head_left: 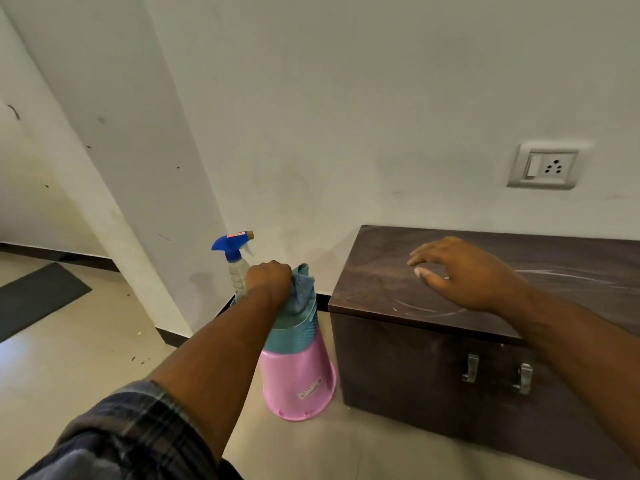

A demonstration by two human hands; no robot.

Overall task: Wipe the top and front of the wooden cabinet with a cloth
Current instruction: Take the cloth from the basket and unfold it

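A low dark wooden cabinet [398,355] stands on the floor at the right, against the wall; its top shows pale streaks and its front carries two metal handles. My left hand [268,278] is closed around a blue-grey cloth [303,289] above an upturned bucket left of the cabinet. My right hand [464,271] hovers over the cabinet's top near its left end, fingers spread, holding nothing.
The upturned bucket stack [298,372], pink with a teal one over it, stands on the floor beside the cabinet. A spray bottle [235,258] with a blue trigger rises behind my left hand. A wall socket [543,168] sits above the cabinet. A dark mat [34,296] lies far left.
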